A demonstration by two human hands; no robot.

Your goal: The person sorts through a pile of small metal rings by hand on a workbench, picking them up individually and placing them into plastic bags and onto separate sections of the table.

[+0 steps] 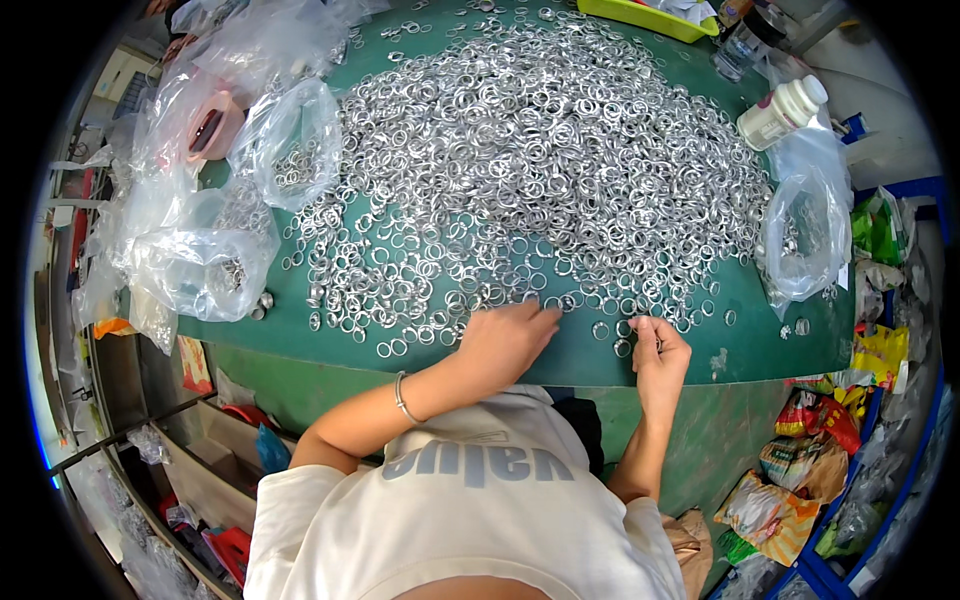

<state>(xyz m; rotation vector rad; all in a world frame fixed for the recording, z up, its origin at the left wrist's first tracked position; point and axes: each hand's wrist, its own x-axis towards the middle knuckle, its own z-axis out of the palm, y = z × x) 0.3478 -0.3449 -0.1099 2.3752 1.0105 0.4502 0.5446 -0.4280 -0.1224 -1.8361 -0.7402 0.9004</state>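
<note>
A great heap of silvery metal rings [560,140] spreads over a green table [570,350], thinning to loose single rings toward me. My left hand [505,343], with a bangle on the wrist, reaches rightward at the near edge of the loose rings. Its fingers are slightly bent and apart, the tips down by the rings; its underside is hidden. To the right, my right hand [662,358] is closed in a pinch with thumb and forefinger pointing up-left. A small metal ring [634,323] shows at its fingertips, and several loose rings lie just beside it.
Clear plastic bags [195,275] with rings crowd the left, next to a pink container [215,128]. Another open bag [805,235] lies right, below a white bottle [785,113]. A yellow-green tray [650,18] sits at the back. Colourful packets [770,515] fill the lower right.
</note>
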